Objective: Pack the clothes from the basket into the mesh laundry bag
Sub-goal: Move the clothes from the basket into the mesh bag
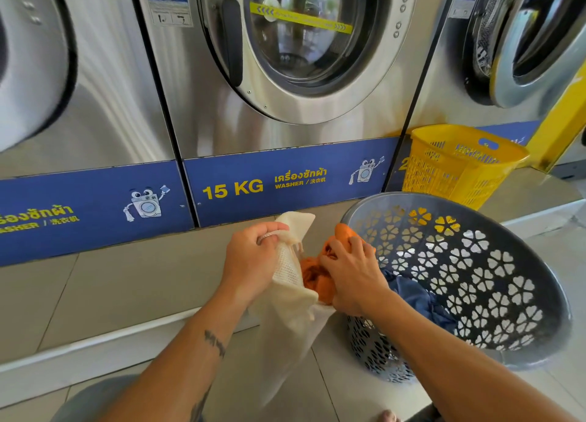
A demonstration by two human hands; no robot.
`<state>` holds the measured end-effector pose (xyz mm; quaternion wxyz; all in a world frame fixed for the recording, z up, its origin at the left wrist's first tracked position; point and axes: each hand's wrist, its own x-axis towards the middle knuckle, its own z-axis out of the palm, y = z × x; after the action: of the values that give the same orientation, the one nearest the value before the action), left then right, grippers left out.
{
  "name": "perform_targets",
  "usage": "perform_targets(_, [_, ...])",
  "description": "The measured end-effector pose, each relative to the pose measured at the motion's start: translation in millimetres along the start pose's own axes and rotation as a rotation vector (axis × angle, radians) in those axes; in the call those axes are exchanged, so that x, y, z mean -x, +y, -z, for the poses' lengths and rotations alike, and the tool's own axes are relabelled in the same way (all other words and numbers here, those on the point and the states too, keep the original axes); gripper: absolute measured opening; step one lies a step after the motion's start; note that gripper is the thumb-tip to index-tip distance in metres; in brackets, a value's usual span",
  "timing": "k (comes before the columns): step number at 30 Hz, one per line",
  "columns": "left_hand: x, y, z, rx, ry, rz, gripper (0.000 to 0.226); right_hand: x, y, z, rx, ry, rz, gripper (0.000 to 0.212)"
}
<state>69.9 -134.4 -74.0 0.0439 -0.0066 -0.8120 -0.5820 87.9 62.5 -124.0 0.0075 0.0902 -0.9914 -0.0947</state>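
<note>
I see the grey basket [494, 282] on the floor, blue clothes [418, 298] inside; beside it the mesh laundry bag [291, 298], left hand [253, 256] fisted on its rim, right hand [352, 272] clutching an orange garment [314, 279] at its mouth.

Washers: three steel front-loading machines fill the upper frame; the middle washer [285, 73] has its round glass door closed.
Right washer door [539, 41]: stands ajar, upper right corner.
Blue panel [285, 184]: runs below the machines, centre, reading "15 KG" and "WASHER" in yellow.
Yellow basket [456, 164]: right of centre, on the ledge against the machines.
Floor [111, 294]: pale tiles, lower left.
</note>
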Motion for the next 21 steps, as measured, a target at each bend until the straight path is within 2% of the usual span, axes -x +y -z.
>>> perform_targets(3, [-1.2,-6.0,-2.3,-0.053,0.016,0.022,0.031,-4.3,-7.7,-3.5,0.035,0.153,-0.001,0.033])
perform_targets(6, [-5.6,-14.5,-4.2,-0.071,0.040,0.073,0.034,-7.7,-11.0,-5.2,-0.037,0.228,0.019,0.032])
perform_targets(8, [-6.8,-19.1,-6.3,-0.065,0.032,0.117,0.036,-6.3,-16.1,0.2,-0.203,0.330,0.055,0.033])
perform_targets(10, [-8.3,-25.8,-7.8,-0.034,-0.007,0.169,0.036,-2.2,-26.4,5.3,-0.372,0.470,0.118,0.026])
perform_targets(12, [-8.1,-35.2,-6.2,-0.020,-0.050,0.207,0.035,3.4,-35.8,5.0,-0.533,0.526,0.195,0.017])
perform_targets(13, [-7.4,-40.1,-4.6,-0.013,-0.061,0.220,0.035,5.0,-39.2,3.0,-0.613,0.496,0.245,0.020])
perform_targets(15, [-5.2,-47.7,-0.7,-0.020,-0.082,0.230,0.037,4.9,-41.5,-11.5,-0.657,0.334,0.372,0.025])
perform_targets(17, [-1.1,-52.5,2.6,-0.013,-0.100,0.211,0.038,0.1,-44.9,-38.6,-0.495,0.154,0.490,0.023])
perform_targets(18, [0.9,-54.0,3.5,0.012,-0.105,0.195,0.037,-2.0,-47.5,-52.2,-0.387,0.066,0.516,0.029])
perform_targets(21, [4.0,-54.4,6.3,0.059,-0.127,0.148,0.040,2.3,-53.8,-62.6,-0.261,-0.133,0.453,0.046])
